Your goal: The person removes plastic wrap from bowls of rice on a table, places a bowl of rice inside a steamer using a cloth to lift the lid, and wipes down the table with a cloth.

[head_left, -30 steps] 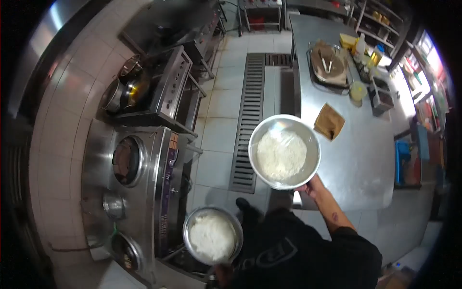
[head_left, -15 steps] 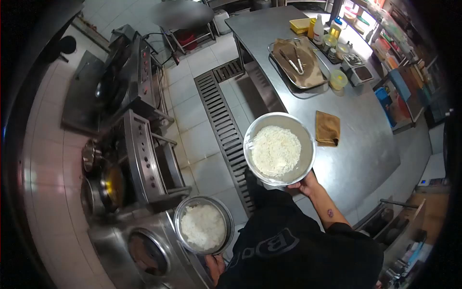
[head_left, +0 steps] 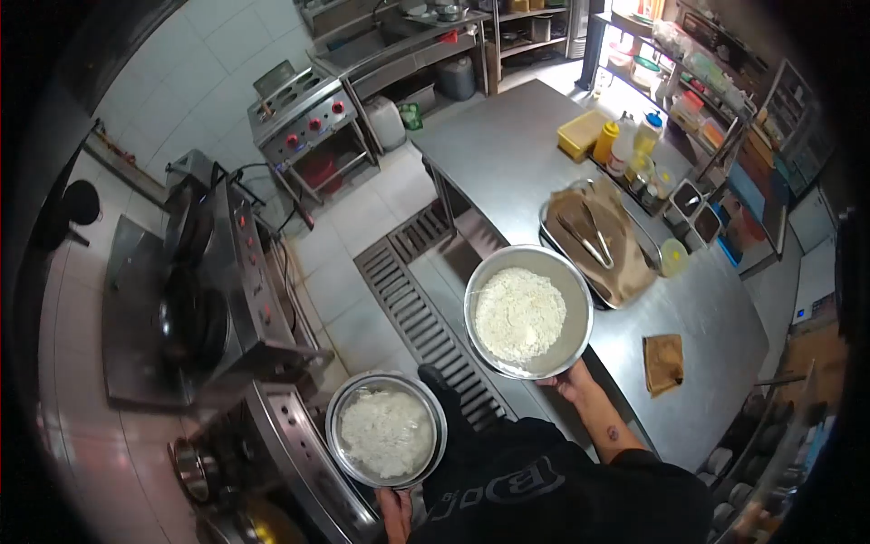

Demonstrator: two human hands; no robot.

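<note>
Seen from my remote post through the head camera, in a steel-fitted kitchen: the right hand (head_left: 571,381) grips the near side of a larger bowl (head_left: 577,317), its fingers partly hidden beneath, while the left hand (head_left: 394,510) holds a smaller bowl (head_left: 390,382) low by its near edge. The larger bowl sits in front of the near edge of a steel table (head_left: 716,349); the smaller one is just beside a cooker (head_left: 299,453).

Spilling is the chief hazard, I judge: each bowl hangs on one hand at one side, so a slack wrist could dip the far rim and pour out the white contents (head_left: 521,313). A knock against table or cooker could do likewise, as could a misstep on the floor grate (head_left: 426,313).

I count two bowls, both loaded with something white whose kind I cannot tell. On the table are one lined tray (head_left: 549,238), one pair of tongs (head_left: 594,251) on it, one folded brown cloth (head_left: 663,364), one yellow tub (head_left: 573,150) and one yellow bottle (head_left: 605,143).
</note>
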